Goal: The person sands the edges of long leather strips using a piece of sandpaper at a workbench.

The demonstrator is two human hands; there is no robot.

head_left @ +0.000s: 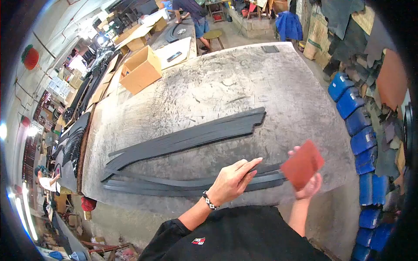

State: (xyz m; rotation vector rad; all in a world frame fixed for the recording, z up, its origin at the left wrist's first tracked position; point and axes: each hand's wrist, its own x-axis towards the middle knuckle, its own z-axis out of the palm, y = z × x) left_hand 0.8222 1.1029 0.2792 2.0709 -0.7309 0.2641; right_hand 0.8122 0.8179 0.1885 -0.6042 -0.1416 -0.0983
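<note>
My left hand (234,182), with a beaded bracelet on its wrist, is closed over the near group of dark strips (174,186). A dark strip seems to be pinched between its thumb and fingers; its exact end is hard to make out. My right hand (311,187) is shut on a reddish-brown square sheet (304,164), slightly blurred, above the strips' right ends. The sheet's material is not clear. Beyond my hands lies a stack of long dark strips (187,137), fanned out, with stepped ends at the right.
The large grey worktable (217,87) has a cardboard box (141,70) and a phone (174,56) at its far left. A small dark piece (270,49) lies at the far edge. Blue bins (363,141) line the right. Two other people (196,17) are farther off.
</note>
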